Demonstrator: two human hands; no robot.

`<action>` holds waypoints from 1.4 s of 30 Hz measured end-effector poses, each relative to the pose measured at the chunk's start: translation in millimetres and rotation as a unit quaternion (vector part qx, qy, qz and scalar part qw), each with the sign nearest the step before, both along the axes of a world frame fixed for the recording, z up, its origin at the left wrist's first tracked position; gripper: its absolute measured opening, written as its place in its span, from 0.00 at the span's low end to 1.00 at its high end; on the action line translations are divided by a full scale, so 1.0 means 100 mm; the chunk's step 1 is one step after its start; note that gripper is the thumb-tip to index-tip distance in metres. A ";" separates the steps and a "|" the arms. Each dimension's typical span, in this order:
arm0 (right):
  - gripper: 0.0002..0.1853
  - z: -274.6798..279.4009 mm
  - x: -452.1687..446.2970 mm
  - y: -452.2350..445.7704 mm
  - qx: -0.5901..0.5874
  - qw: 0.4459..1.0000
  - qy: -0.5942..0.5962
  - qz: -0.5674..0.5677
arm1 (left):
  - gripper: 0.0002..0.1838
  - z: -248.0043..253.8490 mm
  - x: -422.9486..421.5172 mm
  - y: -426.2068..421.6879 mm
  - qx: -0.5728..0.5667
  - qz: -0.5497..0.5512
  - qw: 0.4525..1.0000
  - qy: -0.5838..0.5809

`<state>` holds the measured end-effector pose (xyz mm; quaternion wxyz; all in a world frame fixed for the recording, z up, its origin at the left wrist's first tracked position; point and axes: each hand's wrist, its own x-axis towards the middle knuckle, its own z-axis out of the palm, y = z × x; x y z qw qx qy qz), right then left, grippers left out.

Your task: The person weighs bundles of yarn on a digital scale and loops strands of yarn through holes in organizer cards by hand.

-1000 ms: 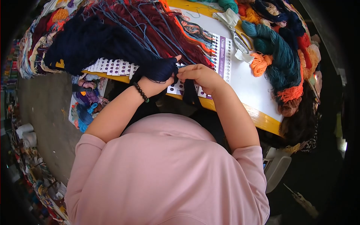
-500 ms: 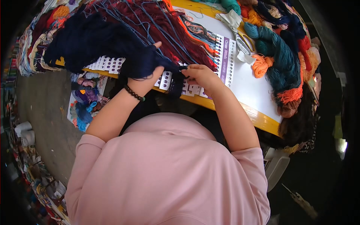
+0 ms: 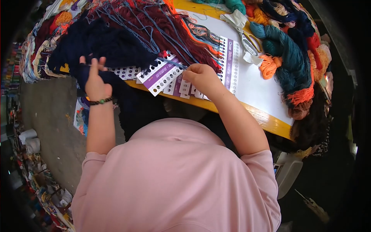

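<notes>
My left hand [image 3: 96,81] is at the left, by the table's front edge, its fingers apart and partly among the navy yarn [image 3: 104,42]. Navy strands hang around that wrist and over the edge. My right hand [image 3: 203,79] has its fingertips pinched together at the end of a blue strand, over the punched cards. A white and purple punched card [image 3: 160,75] lies tilted at the front edge, between my hands. Maroon yarn [image 3: 154,29] with blue strands spreads behind it. Another printed card [image 3: 230,63] is just right of my right hand.
Scissors [image 3: 251,43] with yellow and white handles lie on the white board [image 3: 259,91] at the right. Beside them are an orange bundle [image 3: 269,66] and teal skeins [image 3: 286,58]. The yellow table edge [image 3: 266,120] runs along the front. More colourful yarn is heaped at the far left.
My left hand has moved left, away from my right hand, and its fingers have spread. The navy yarn has shifted left with it. A tilted card now shows between my hands.
</notes>
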<state>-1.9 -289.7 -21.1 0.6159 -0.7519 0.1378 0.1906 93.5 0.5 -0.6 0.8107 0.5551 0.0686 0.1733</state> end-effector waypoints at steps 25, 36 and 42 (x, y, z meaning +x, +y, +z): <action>0.12 -0.10 -0.25 0.09 -0.386 0.841 -0.371 0.080 | 0.25 0.09 -0.02 0.67 0.263 0.035 0.964 0.017; 0.14 -0.14 0.16 0.54 -0.270 0.905 -0.327 0.038 | 0.37 -0.24 -0.24 -0.48 0.656 -0.265 0.682 -0.185; 0.13 -0.18 0.14 0.49 -0.267 0.888 -0.373 0.036 | 0.31 -0.10 -0.38 -0.59 0.493 -0.311 0.794 -0.170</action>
